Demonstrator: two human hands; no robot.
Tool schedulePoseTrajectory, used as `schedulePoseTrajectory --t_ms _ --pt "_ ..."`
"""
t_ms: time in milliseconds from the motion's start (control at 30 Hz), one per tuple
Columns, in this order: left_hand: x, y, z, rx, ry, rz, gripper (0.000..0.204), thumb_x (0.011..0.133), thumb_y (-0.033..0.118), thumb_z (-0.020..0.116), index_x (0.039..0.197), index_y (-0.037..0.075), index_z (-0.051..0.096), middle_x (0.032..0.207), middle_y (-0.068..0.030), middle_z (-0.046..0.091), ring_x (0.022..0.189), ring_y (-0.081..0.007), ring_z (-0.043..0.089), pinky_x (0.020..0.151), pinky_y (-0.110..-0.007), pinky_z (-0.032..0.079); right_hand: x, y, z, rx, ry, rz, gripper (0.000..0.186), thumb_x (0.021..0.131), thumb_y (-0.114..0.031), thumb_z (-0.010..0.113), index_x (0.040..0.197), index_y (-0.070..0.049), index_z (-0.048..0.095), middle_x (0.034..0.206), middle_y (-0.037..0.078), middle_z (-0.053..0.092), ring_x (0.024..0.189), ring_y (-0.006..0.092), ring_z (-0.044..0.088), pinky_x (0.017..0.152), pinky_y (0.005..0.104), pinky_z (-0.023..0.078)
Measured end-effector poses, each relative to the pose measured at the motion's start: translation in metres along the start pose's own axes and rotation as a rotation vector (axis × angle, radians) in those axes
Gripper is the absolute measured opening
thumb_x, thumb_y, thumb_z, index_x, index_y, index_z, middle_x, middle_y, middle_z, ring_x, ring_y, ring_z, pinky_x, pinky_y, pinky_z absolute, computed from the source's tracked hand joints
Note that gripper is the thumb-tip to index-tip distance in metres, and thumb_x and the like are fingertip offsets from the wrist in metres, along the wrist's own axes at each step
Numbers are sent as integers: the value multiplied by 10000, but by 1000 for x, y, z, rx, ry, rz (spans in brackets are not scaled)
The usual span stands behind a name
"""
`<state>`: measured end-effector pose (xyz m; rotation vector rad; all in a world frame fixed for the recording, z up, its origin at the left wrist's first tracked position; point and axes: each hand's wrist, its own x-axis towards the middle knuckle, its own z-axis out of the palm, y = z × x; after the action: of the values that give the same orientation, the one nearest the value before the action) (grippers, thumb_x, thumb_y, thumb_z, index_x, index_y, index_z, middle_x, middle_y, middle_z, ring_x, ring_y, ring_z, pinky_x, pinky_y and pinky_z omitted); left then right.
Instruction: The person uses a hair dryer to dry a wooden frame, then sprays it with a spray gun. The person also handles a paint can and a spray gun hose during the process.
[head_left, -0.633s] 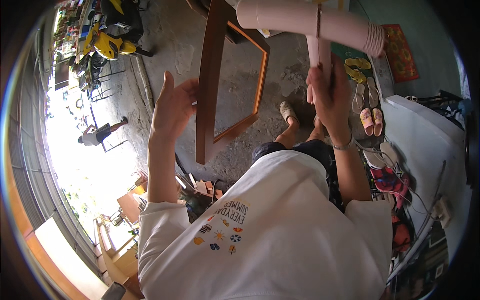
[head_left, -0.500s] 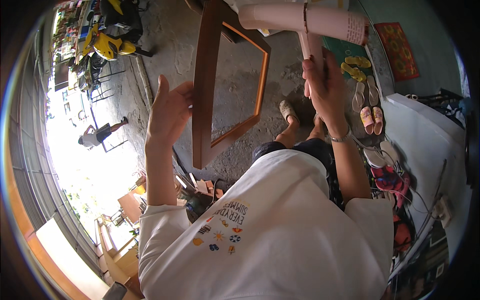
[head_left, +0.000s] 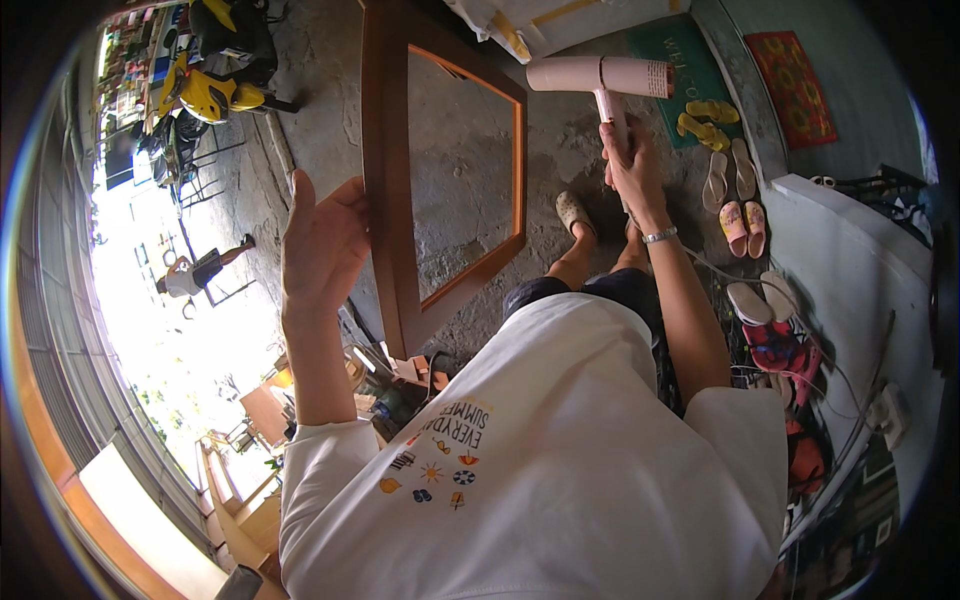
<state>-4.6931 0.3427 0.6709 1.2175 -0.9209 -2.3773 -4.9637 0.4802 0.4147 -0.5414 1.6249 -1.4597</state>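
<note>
A pink hair dryer (head_left: 566,75) with a long barrel is in my right hand (head_left: 636,178). My fingers wrap round its handle, and the barrel points left toward a brown wooden frame (head_left: 388,240). The frame is tilted upright with a wide opening, through which the floor shows. Its top runs out of view, so what bears it is hidden. Beside the frame's left edge is my left hand (head_left: 328,235), palm toward the wood and thumb standing apart. The fingertips reach behind that edge and are partly hidden.
Slippers (head_left: 733,228) and yellow sandals (head_left: 708,122) lie at right by a green mat (head_left: 668,90). The dryer's cord (head_left: 705,265) runs down past my right arm. Wood scraps (head_left: 415,372) lie below the frame. A yellow motorbike (head_left: 205,95) and another person (head_left: 185,278) are far left.
The hair dryer and my right hand have moved away from me and appear lower and smaller. The frame has shifted slightly left and nearer. My left hand stays beside its edge.
</note>
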Motion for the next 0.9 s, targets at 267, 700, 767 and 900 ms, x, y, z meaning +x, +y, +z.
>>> schedulePoseTrajectory --t_ms 267,700,767,900 --pt "-5 9 -5 -111 51 25 744 1001 616 324 1284 -40 534 1250 -192 625 1161 -283 604 1019 -437 453 21 59 18 -28 -43 166 379 972 -404 597 1044 -37 536 637 23 552 389 102 511 352 260 408" --pt "13 19 -38 -121 73 76 720 1007 586 352 1293 -61 484 1261 -198 602 1197 -284 560 1043 -417 414 -24 140 -8 -444 -340 176 539 933 -482 595 1006 52 561 876 305 650 818 469 653 667 486 531" --pt "17 21 -41 -93 151 88 758 1008 609 317 1295 -75 471 1231 -199 606 1175 -265 559 1036 -415 411 -34 131 -12 -440 -369 236 524 936 -478 595 998 41 560 818 273 654 755 437 669 648 472 530" --pt "23 22 -52 -167 101 72 729 1006 598 342 1284 -63 474 1238 -210 596 1175 -287 556 1031 -426 417 -57 77 -24 -363 -430 423 494 955 -449 584 1050 35 565 758 208 646 672 362 667 622 456 518"
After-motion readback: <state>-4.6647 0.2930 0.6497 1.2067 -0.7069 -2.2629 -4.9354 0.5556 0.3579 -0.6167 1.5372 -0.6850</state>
